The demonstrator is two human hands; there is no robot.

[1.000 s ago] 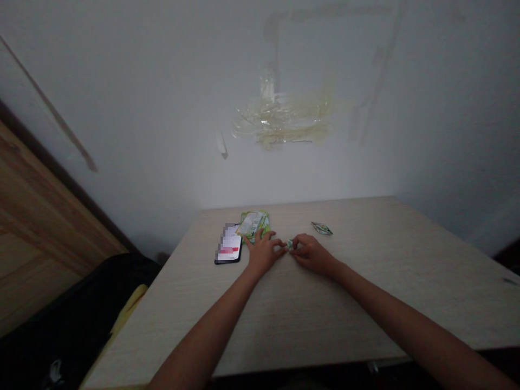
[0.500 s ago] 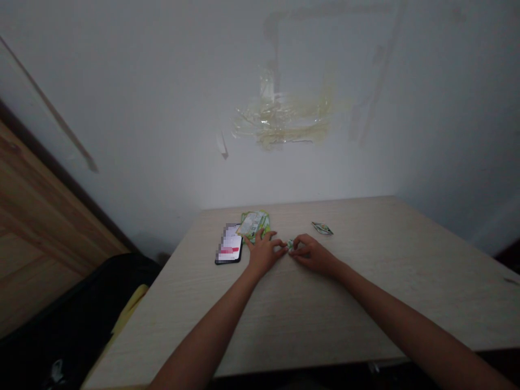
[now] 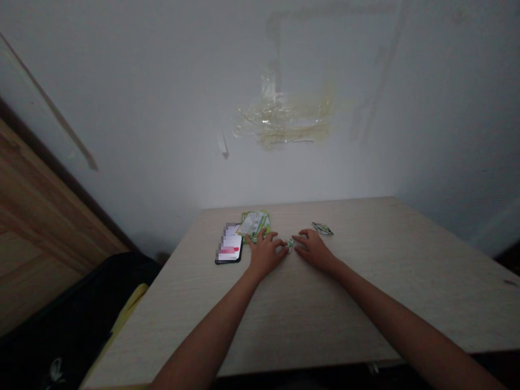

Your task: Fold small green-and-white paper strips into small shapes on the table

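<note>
Between my two hands is a small folded piece of green-and-white printed paper or wrapper (image 3: 290, 244), too small to make out exactly. My left hand (image 3: 266, 253) pinches its left side with thumb and forefinger, the other fingers spread over the table. Just right of the piece, my right hand (image 3: 314, 251) has its fingers apart and holds nothing. Behind my right hand lies another folded green-and-white piece (image 3: 323, 228), shaped like a flat diamond. A stack of green printed packets or sheets (image 3: 255, 222) sits beyond my left fingers, partly hidden by them.
A phone (image 3: 229, 244) with a lit screen lies left of my left hand, against the stack. The pale wooden table (image 3: 325, 319) meets a wall (image 3: 162, 108) bearing peeling tape (image 3: 284, 122). Dark cloth (image 3: 81, 314) and yellow cloth (image 3: 132, 306) are at the left edge.
My right hand has let go of the small folded piece and drawn slightly right, its fingers opening. My left hand keeps its pinch in nearly the same place.
</note>
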